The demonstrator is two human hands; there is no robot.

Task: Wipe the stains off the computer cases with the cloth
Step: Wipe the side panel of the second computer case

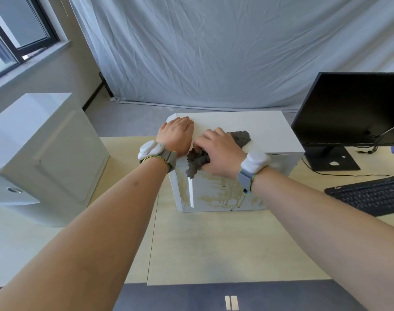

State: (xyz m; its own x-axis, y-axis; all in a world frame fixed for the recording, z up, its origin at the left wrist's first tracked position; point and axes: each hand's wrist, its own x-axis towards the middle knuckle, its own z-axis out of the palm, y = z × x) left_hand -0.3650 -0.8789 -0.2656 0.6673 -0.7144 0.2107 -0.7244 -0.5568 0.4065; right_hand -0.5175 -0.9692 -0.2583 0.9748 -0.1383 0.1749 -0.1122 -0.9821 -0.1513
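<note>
- A dark grey cloth is lying bunched on the top near edge of a white computer case, one end spilling over the edge onto the case's front face, the other end spreading out flat on the top beyond the hand.
- The right hand is pressing down on the middle of the cloth, its fingers curling into the folds and gripping the fabric.
- Brownish stains are running in streaks and drips down the front face of this case, just under the hanging end of the cloth.
- The left hand is resting flat on the top left corner of the same case, fingers lying straight and together, holding nothing, just beside the right hand but apart from the cloth.
- Both wrists are wearing a grey strap with a white pod: the left band and the right band.
- The case is standing on a pale wooden desk, roughly in its middle.
- A second white computer case is standing well to the left on the desk, with a round button showing on its near face.
- To the right, a black monitor with a dark screen is standing just beside the stained case, and a black keyboard is lying near it.
- A wrinkled white sheet is hanging behind the desk, and a window is showing at the upper left.
</note>
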